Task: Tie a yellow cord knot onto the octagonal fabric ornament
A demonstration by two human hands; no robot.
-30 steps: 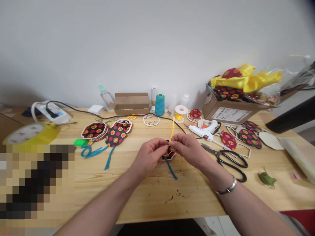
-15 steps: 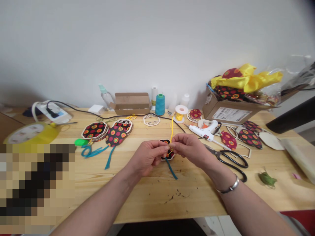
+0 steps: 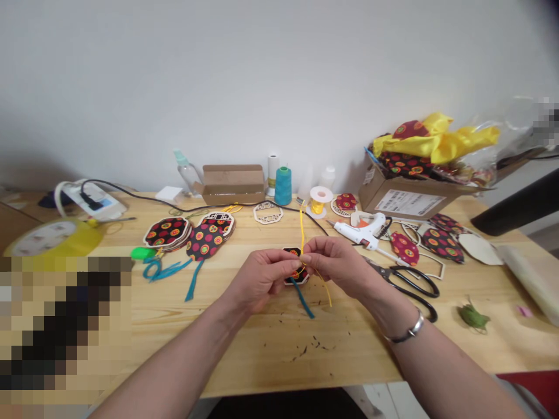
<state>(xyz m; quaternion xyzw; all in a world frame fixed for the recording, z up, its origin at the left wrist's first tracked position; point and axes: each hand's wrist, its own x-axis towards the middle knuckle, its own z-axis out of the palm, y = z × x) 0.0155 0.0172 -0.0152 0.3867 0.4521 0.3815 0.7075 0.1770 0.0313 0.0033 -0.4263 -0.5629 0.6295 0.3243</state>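
Note:
My left hand and my right hand meet over a small patterned fabric piece with a pale rim, which lies on the table partly hidden by the fingers. Both hands pinch a thin yellow cord at nearly the same spot. One stretch of the cord runs away from me toward the spool of yellow cord, and a loose end hangs below my right hand. A teal ribbon sticks out from the fabric piece toward me.
Black-handled scissors lie just right of my right wrist, with a white glue gun behind them. Patterned fabric pieces with teal ribbons are on the left. A full cardboard box stands at the back right.
A loose end of yellow cord now shows below my right hand, where none was visible before. Both hands keep nearly the same place and pinch.

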